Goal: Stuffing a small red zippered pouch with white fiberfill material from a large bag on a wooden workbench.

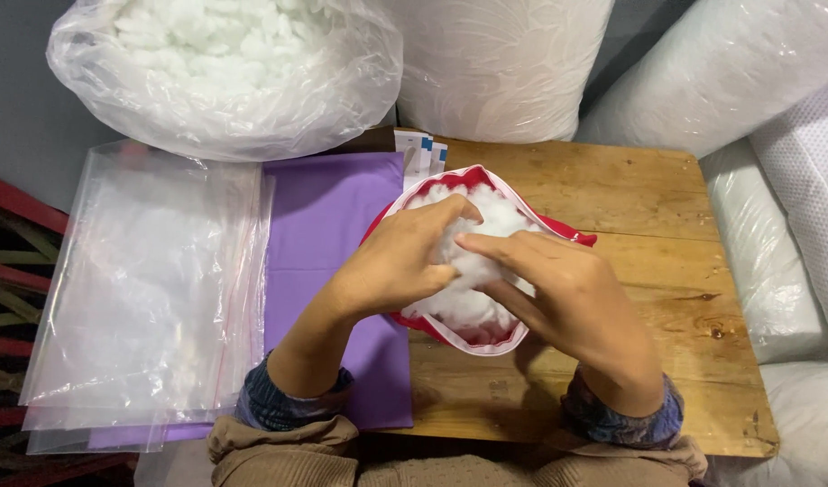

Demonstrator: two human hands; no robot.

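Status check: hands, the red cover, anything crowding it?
Both hands, left hand and right hand, pressing white stuffing into red cover. Purple fabric alongside.

Both hands bare, no gloves, no rings, no watch visible. Left hand (405, 261) and right hand (558, 293) come out of long sleeves pushed up short of the wrists. Sleeve cuffs (279, 401) are dark blue-grey with a faint mottled or patterned weave, bunched in soft folds around each forearm. Right cuff looks slightly more purple-blue in the light. Below the cuffs, at the bottom edge of the view, tan-brown fabric (279, 451) with thick folds, some outer garment or trousers; cannot tell which. Nails short, unpainted as far as visible.
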